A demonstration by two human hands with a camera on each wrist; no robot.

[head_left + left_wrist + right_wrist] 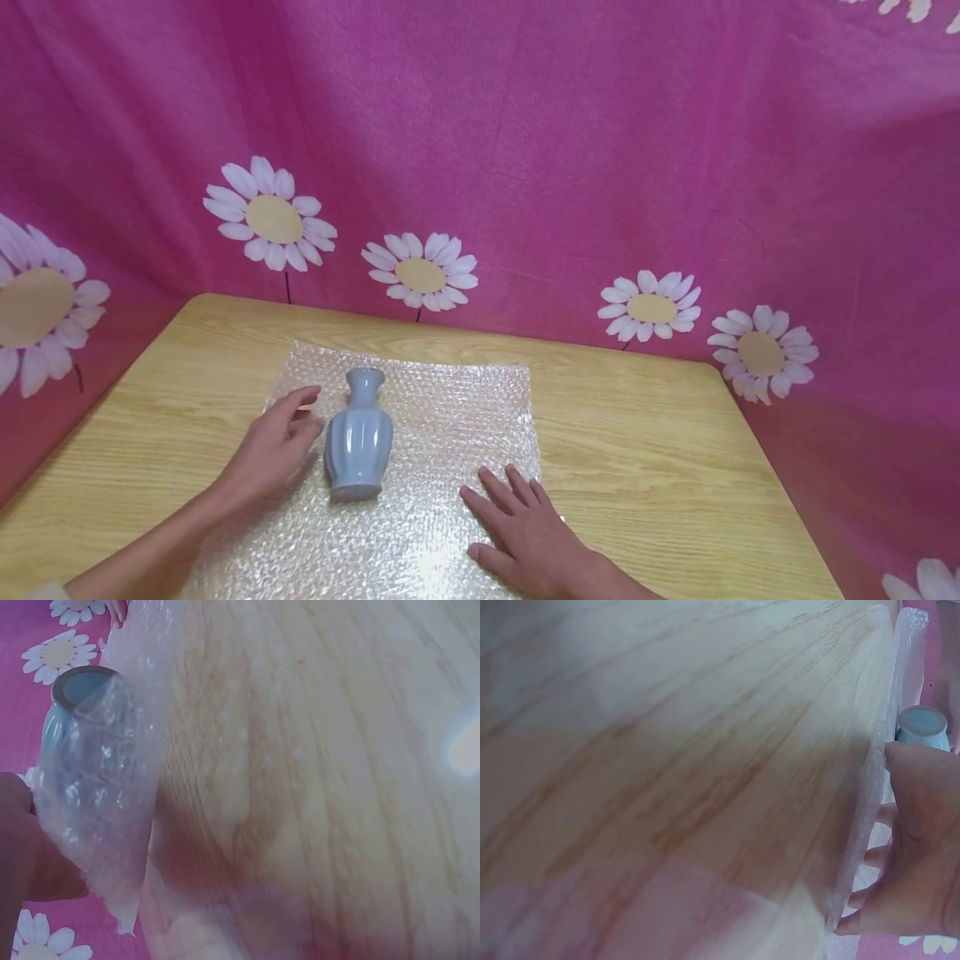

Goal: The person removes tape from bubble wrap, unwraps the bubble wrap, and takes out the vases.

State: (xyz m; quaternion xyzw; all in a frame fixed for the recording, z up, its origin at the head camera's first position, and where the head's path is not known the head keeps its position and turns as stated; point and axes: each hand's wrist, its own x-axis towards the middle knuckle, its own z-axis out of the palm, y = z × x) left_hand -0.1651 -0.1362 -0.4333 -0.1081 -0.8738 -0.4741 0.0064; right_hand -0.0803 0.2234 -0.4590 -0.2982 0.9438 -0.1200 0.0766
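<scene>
A glossy pale blue ribbed vase lies on its side on a sheet of bubble wrap, its neck toward the back. Just left of the vase, near the wrap's left edge, is my left hand, fingers loosely bent and apart from the vase. My right hand rests with spread fingers on the wrap's right part. In the left wrist view, a raised edge of bubble wrap partly covers the vase base beside the hand. The right wrist view shows the vase base beyond my thumb.
The wrap lies on a light wood-grain table. Behind and beside the table hangs a magenta cloth printed with white daisies. The table's right edge slants toward the front.
</scene>
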